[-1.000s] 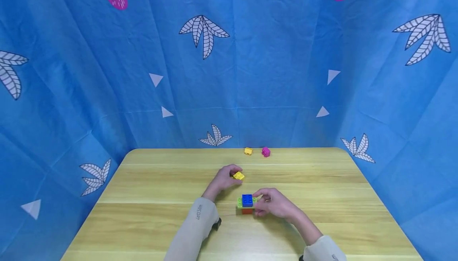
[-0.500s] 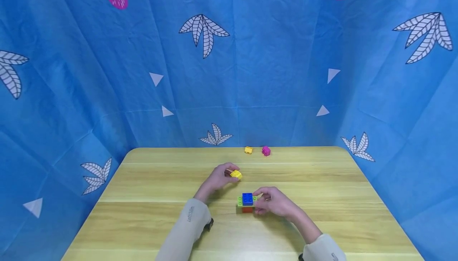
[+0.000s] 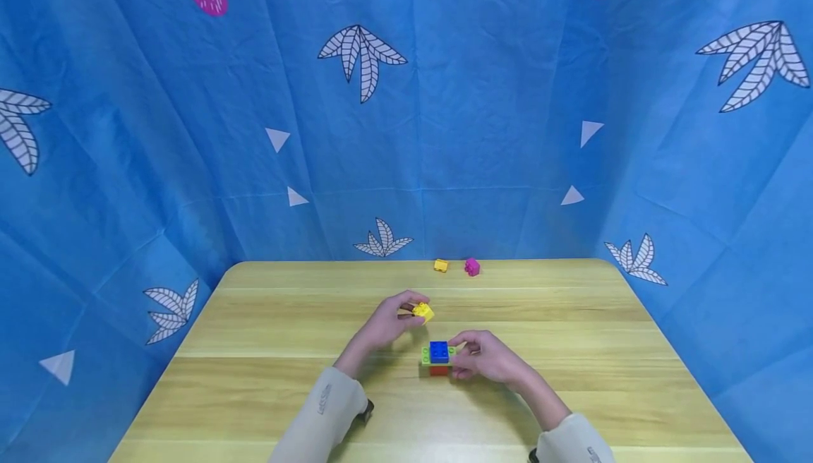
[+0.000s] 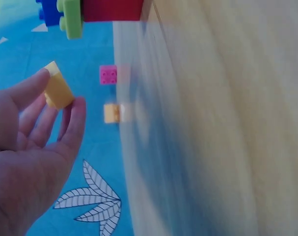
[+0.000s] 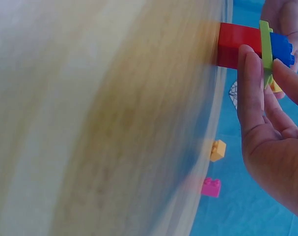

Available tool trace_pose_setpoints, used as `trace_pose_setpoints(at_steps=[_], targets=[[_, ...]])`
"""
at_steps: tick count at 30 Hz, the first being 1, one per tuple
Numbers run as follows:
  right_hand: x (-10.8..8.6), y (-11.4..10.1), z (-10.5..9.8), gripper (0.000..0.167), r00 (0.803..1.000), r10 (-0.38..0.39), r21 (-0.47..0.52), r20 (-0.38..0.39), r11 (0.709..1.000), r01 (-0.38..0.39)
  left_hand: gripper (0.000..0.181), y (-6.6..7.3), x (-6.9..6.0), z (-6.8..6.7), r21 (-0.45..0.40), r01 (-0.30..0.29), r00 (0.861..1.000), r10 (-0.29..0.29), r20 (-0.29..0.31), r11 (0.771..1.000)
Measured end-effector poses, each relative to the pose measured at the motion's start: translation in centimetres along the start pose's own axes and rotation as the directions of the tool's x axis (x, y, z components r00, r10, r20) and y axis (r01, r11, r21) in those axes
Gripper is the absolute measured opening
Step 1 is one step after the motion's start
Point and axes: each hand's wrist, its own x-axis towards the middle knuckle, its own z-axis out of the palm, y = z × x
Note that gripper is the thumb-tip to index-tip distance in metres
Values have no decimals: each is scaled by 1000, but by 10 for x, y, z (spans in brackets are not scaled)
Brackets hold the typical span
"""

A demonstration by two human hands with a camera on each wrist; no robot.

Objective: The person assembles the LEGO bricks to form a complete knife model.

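One yellow brick (image 3: pixel 424 313): in left hand (image 3: pixel 389 318) | brick stack (image 3: pixel 439 353): in right hand (image 3: pixel 488 358)

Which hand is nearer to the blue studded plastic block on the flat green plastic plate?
Right: the right hand holds the green plate, right of the blue block. The left hand is farther, beyond it to the left, pinching a yellow studded plastic block.

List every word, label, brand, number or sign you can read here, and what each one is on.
"Let's Slim", as best it reads, small and blurred: on the left sleeve.
Right sleeve: a mark near the picture's bottom edge, too small to read.
No lettering visible: stacked blocks, yellow block in the left hand, blue cloth.
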Motion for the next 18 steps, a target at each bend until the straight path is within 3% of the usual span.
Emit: trace_pose_setpoints(at_steps=[6,18], targets=[[0,-1,0,40,1000,1,-13,-7,1000,-1,34,6,-11,0,-42,-68,997,70,43,997],[-1,0,1,41,1000,10,-21,-9,1000,-10,35,15,-35,6,-104,-112,987,123,106,988]])
